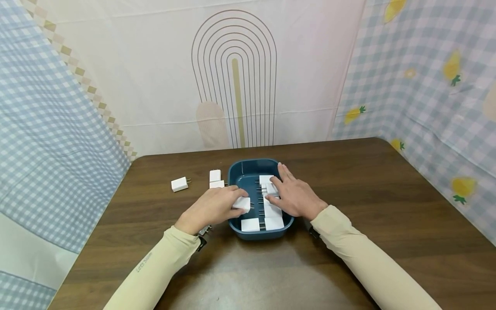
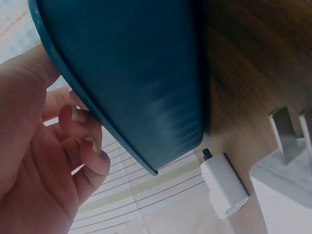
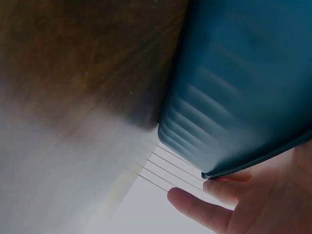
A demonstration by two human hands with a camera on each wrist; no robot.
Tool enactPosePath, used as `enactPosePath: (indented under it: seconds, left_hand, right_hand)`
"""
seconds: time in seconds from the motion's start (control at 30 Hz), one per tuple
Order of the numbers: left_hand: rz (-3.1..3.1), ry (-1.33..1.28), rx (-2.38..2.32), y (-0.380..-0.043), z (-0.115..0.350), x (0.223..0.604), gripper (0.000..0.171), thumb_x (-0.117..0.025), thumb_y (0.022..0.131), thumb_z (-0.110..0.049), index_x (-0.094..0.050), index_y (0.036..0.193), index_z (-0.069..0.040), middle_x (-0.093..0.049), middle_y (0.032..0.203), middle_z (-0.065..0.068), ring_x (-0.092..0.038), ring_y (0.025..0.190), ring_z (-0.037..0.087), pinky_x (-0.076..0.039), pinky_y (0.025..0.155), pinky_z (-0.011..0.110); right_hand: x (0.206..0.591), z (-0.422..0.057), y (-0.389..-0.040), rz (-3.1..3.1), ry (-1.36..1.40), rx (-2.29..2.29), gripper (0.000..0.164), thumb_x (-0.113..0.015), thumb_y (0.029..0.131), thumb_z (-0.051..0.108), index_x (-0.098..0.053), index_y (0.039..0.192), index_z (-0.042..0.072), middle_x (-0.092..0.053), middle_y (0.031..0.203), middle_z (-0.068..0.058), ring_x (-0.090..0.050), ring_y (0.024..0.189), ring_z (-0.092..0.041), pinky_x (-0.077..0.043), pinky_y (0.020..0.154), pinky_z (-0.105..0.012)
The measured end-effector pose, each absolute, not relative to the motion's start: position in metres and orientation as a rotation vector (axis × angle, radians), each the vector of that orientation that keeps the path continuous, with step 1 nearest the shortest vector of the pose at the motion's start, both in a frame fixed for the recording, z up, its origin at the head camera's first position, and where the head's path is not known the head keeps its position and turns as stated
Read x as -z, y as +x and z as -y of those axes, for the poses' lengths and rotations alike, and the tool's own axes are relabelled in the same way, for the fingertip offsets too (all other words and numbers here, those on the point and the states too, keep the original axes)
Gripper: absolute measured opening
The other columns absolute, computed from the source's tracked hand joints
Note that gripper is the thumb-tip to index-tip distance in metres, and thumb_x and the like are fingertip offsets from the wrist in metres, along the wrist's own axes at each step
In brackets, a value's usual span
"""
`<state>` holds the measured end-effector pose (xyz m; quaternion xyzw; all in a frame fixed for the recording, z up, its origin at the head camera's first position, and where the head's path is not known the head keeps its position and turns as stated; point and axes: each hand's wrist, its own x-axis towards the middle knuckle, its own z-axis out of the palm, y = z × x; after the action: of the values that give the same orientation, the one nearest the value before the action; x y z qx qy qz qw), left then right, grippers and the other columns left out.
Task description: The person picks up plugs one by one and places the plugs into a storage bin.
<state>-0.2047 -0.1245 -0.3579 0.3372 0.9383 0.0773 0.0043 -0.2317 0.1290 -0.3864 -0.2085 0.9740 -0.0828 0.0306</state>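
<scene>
A dark blue plastic bin (image 1: 252, 166) stands on the table with several white plug-in chargers (image 1: 273, 223) inside, most in a column along its right side, prongs to the left. Over the bin's left part, my left hand (image 1: 215, 204) pinches a white charger (image 1: 242, 205) between thumb and fingers, its prongs pointing right. My right hand (image 1: 297, 194) reaches over the right rim, thumb and index finger on either side of another charger (image 1: 272, 190) in the column. Its other fingers extend past the rim. Both wrist views show the bin's outer wall (image 2: 131, 73) hiding the held chargers.
Left of the bin, two chargers (image 1: 215, 175) lie close to it and another charger (image 1: 179, 184) lies farther out. Prongs of one more show below my left wrist. The brown wooden table (image 1: 368, 193) meets a patterned cloth (image 1: 162, 86) behind.
</scene>
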Motion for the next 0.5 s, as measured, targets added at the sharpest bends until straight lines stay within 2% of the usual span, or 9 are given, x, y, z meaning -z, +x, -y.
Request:
enactPosePath:
  seconds: [0.27,0.5]
  left_hand:
    - [-2.971,1.041,-0.22,-0.2062,0.1247,0.3603,0.039,-0.074,0.091,-0.038,-0.069,0.124,-0.016,-0.07,0.11,0.001,-0.066,0.084,0.012,-0.058,0.078,0.033]
    - [-2.984,1.043,-0.182,-0.2085,0.1248,0.3629,0.037,-0.075,0.091,-0.036,-0.07,0.121,-0.016,-0.07,0.107,0.0,-0.064,0.084,0.012,-0.057,0.076,0.033]
  right_hand:
    - [0.386,-0.1297,-0.2317,-2.994,-0.642,0.261,0.071,-0.05,0.101,0.054,-0.042,0.154,0.008,-0.005,0.17,-0.022,-0.01,0.158,-0.037,-0.033,0.119,-0.056]
    - [0.3854,-0.1299,-0.2312,-3.003,-0.663,0.262,0.071,-0.05,0.101,0.054,-0.043,0.153,0.007,-0.006,0.169,-0.023,-0.011,0.158,-0.037,-0.036,0.118,-0.055]
